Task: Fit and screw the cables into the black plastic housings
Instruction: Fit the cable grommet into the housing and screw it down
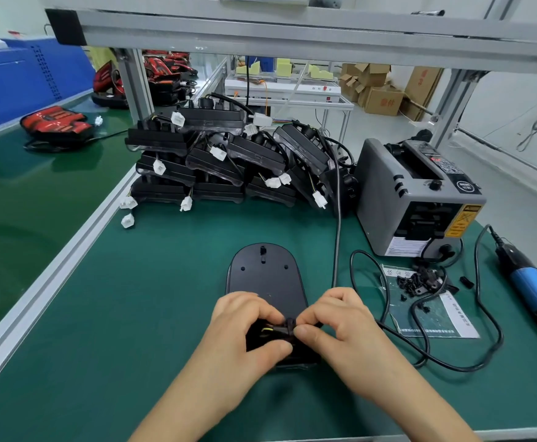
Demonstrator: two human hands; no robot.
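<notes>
A black plastic housing (262, 275) with a rounded far end lies flat on the green mat in front of me. At its near end my left hand (248, 327) and my right hand (334, 317) meet over a black cable (281, 329) with yellow wires showing. My left hand curls around the cable and the housing's near edge. My right hand pinches a small black clamp piece (290, 323) on the cable between thumb and forefinger. The housing's near end is mostly hidden under my hands.
A heap of black housings with white connectors (228, 161) lies at the back. A grey tape dispenser (416, 199) stands at the right, with small black parts on a sheet (420, 282) and a blue electric screwdriver (528, 282) beside it. Black cords (388, 301) loop near my right hand.
</notes>
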